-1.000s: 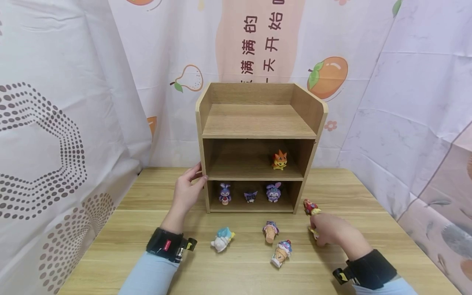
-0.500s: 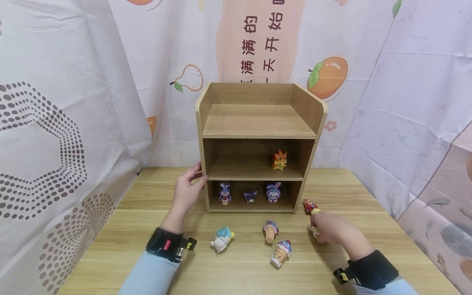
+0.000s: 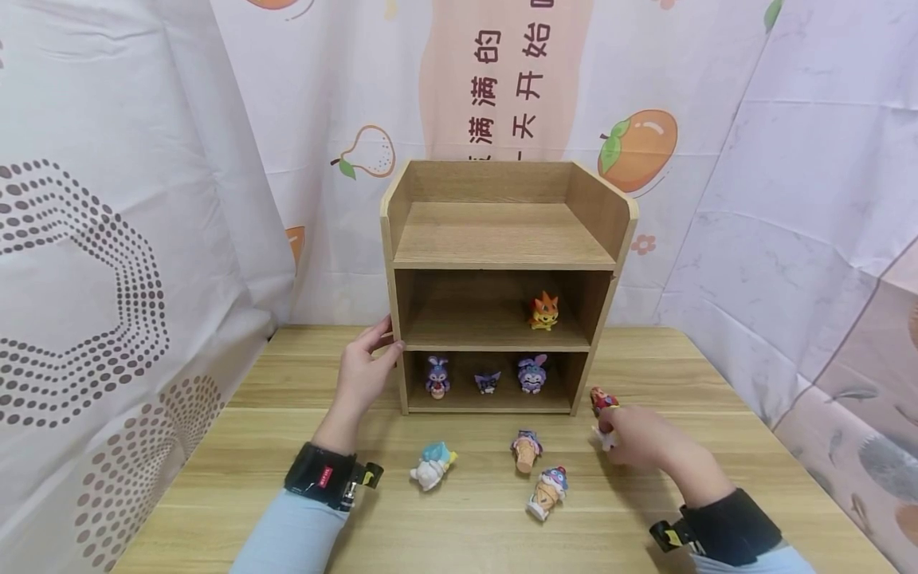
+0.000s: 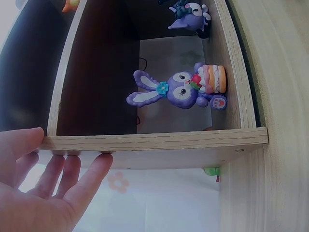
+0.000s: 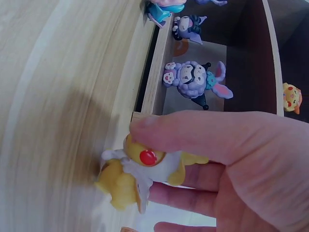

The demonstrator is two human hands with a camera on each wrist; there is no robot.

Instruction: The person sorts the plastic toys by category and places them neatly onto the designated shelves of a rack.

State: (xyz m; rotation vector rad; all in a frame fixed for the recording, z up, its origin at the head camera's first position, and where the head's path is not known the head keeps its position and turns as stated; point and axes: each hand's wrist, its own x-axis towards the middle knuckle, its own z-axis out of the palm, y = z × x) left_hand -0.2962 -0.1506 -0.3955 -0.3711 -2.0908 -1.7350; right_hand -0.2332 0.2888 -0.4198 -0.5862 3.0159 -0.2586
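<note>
My left hand (image 3: 364, 371) holds the left side panel of a small wooden shelf unit (image 3: 502, 264), thumb at its front edge and fingertips on the outer face. Beyond the shelf's front right corner, my right hand (image 3: 645, 438) grips a yellow figurine (image 5: 147, 159) between thumb and fingers, low over the table. That figurine has a red cheek and a white cape, and my thumb covers part of its head. A red figurine (image 3: 602, 399) lies close by my right fingertips. On the bottom shelf stand a purple rabbit figurine (image 4: 181, 89), a small dark-eared figurine (image 3: 487, 383) and a lilac rabbit-eared figurine (image 5: 192, 79).
An orange spiky-headed figurine (image 3: 543, 312) stands on the middle shelf. Before the unit, a blue-and-white figurine (image 3: 433, 465) and two ice-cream-cone figurines lie on the wooden table (image 3: 480, 542), one smaller cone (image 3: 527, 452) behind a larger cone (image 3: 548, 493). Printed curtains (image 3: 323, 263) hang behind.
My right hand has shifted slightly forward toward the shelf, and the yellow figurine has moved and turned with it. My left hand stays where it was.
</note>
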